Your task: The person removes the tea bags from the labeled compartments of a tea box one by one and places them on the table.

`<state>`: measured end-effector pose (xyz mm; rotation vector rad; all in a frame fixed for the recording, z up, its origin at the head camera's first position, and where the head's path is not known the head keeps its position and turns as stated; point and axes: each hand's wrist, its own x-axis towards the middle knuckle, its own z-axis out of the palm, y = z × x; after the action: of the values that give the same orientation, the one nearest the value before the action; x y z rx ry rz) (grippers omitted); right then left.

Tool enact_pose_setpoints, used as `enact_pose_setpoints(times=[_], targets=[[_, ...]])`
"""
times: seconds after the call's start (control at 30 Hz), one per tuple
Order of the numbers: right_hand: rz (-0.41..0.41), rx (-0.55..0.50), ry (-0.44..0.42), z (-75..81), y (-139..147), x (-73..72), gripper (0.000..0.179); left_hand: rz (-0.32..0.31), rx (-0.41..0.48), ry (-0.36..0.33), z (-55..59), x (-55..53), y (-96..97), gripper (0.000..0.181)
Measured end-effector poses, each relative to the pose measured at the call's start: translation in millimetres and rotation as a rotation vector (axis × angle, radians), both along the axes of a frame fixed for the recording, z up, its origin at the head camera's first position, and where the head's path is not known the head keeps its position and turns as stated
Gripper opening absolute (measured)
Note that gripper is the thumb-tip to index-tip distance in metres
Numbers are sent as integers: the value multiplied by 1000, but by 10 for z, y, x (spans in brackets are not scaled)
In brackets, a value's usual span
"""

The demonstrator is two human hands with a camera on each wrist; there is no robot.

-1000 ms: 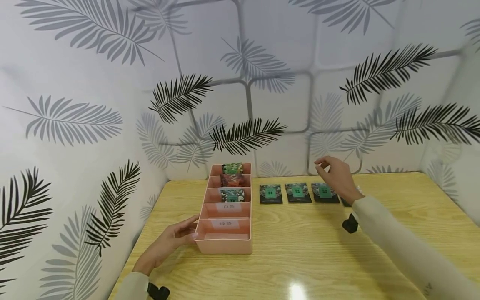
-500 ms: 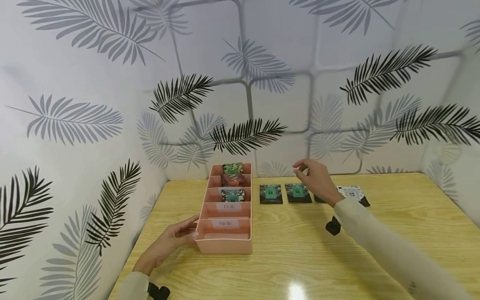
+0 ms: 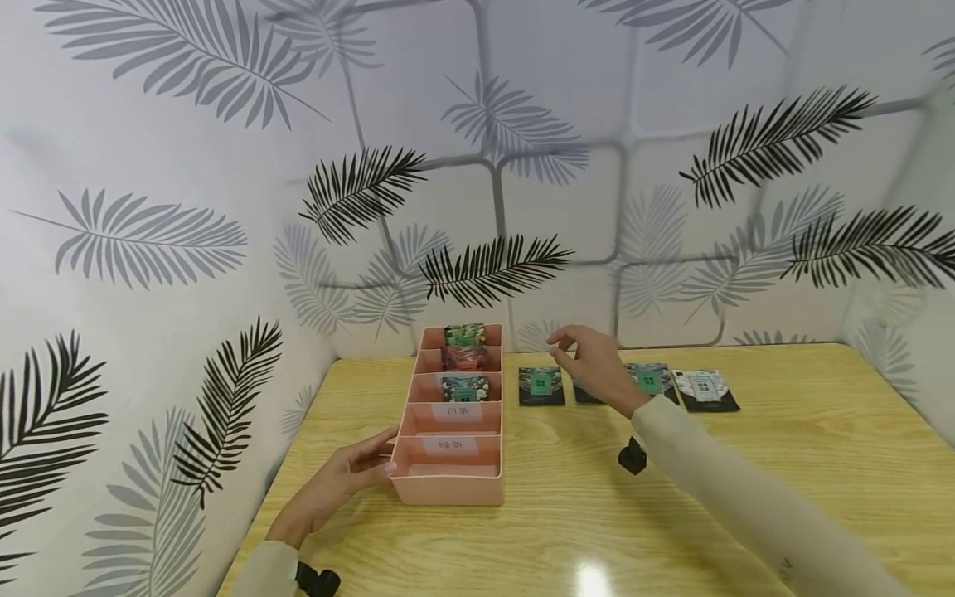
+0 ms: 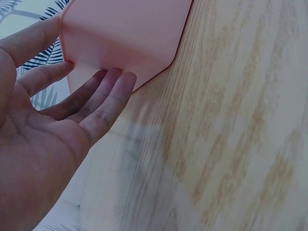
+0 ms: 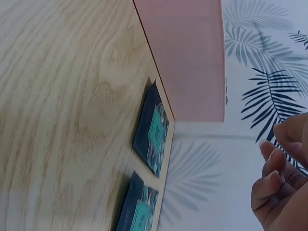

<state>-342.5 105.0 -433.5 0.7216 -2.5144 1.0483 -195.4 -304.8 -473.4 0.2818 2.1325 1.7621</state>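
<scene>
A pink divided box (image 3: 448,491) stands on the table, with small sachets in its three rear compartments: green (image 3: 464,335), red (image 3: 464,358) and dark with a teal label (image 3: 464,388). My left hand (image 3: 345,481) touches the box's near left corner; its fingertips (image 4: 126,79) rest against the pink wall in the left wrist view. My right hand (image 3: 597,365) hovers above a row of flat sachets, fingers loosely bent, thumb and forefinger apart with nothing between them. It partly covers one sachet (image 3: 585,393). To its left lies a teal-labelled sachet (image 5: 153,132).
Farther right in the row are another teal-labelled sachet (image 3: 651,380) and a white-and-black one (image 3: 705,390). Paper labels (image 3: 449,446) with printed characters sit in the two nearest compartments. A leaf-patterned wall (image 3: 552,215) rises behind the wooden table (image 3: 597,497).
My right hand has moved left over the row of sachets, uncovering the white-and-black one and a teal-labelled one. The left hand and the box have stayed in place.
</scene>
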Motion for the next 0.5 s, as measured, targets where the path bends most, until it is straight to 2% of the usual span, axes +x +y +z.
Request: enact_pose_setpoints(times=[0.27, 0.5], targets=[[57, 5, -29, -41, -289, 22, 14, 8, 4, -3, -16, 1, -14, 61], [115, 17, 14, -59, -518, 35, 13, -2, 9, 7, -37, -19, -28, 59]])
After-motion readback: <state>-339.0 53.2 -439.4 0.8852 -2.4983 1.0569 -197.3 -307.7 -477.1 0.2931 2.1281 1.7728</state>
